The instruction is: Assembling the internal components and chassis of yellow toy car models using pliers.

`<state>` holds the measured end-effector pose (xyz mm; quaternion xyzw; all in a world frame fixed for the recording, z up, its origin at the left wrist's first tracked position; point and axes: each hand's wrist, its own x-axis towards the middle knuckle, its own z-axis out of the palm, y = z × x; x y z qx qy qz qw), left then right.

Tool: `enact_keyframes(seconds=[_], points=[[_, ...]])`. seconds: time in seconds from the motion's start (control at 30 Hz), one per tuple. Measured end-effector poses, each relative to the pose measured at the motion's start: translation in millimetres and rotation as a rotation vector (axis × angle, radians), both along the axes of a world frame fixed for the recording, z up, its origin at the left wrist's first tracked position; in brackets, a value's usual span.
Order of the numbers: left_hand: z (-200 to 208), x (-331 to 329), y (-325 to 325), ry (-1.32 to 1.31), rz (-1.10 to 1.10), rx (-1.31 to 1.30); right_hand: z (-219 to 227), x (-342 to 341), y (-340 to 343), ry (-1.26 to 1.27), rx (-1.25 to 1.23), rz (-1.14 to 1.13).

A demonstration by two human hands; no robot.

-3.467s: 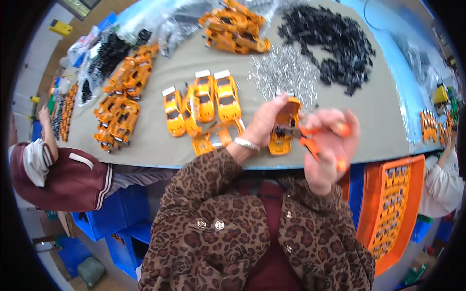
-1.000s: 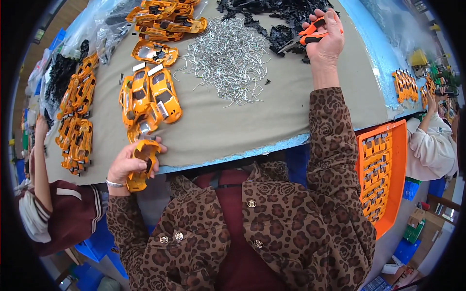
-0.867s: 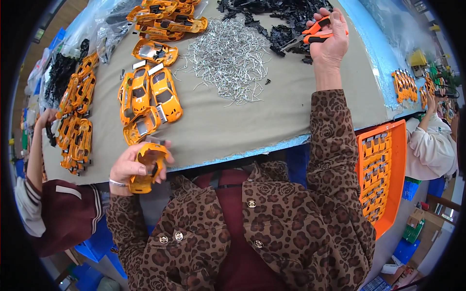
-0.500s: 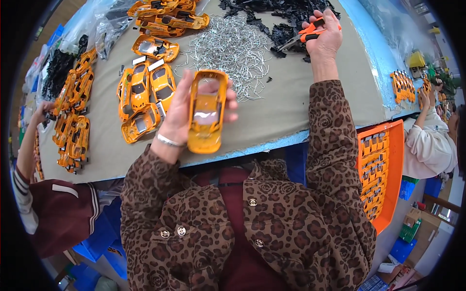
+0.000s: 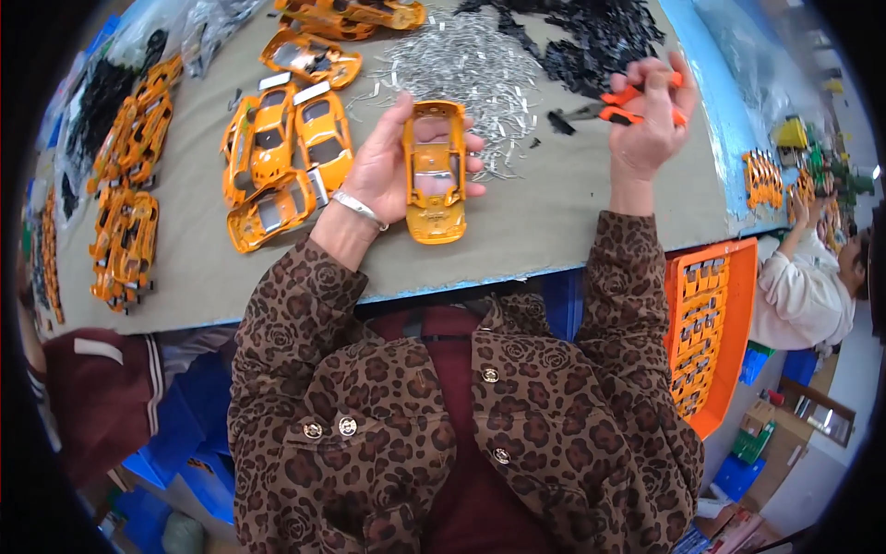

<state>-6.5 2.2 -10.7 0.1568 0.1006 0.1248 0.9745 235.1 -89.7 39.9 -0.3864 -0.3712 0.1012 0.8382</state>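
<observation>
My left hand (image 5: pixel 380 166) holds an orange toy car body (image 5: pixel 436 222), its hollow inside facing up, thumb on one side and fingers on the other. In my right hand (image 5: pixel 644 143) are orange-handled pliers (image 5: pixel 616 114), their jaws pointing left. A small black piece (image 5: pixel 559 122) is at the jaw tips; I cannot tell whether it is gripped. Beyond the car body lies a heap of thin silvery bits (image 5: pixel 443 60). Behind my right hand is a pile of black plastic scraps (image 5: pixel 600 46). Several orange car bodies (image 5: pixel 272 148) lie left of my left hand.
More car bodies (image 5: pixel 125 245) are stacked at the far left, near clear plastic bags (image 5: pixel 217 32). An orange crate (image 5: pixel 734 360) of car parts stands beyond the table edge at right. One person (image 5: pixel 808 295) works at right; a dark red jacket (image 5: pixel 97 392) shows at left.
My right hand has come nearer with the pliers, away from the black pile. My left hand has shifted the car body slightly right and farther away. The whole view has also shifted.
</observation>
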Motion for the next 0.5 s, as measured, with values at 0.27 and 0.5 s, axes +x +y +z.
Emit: enact_keyframes(seconds=[0.27,0.5], points=[[-2,-2,1,0.053,0.012,0.091,41,-53,-22,0.075,0.220,0.392],[1,-3,2,0.077,0.028,0.098,15,-97,6,0.196,0.216,0.584]])
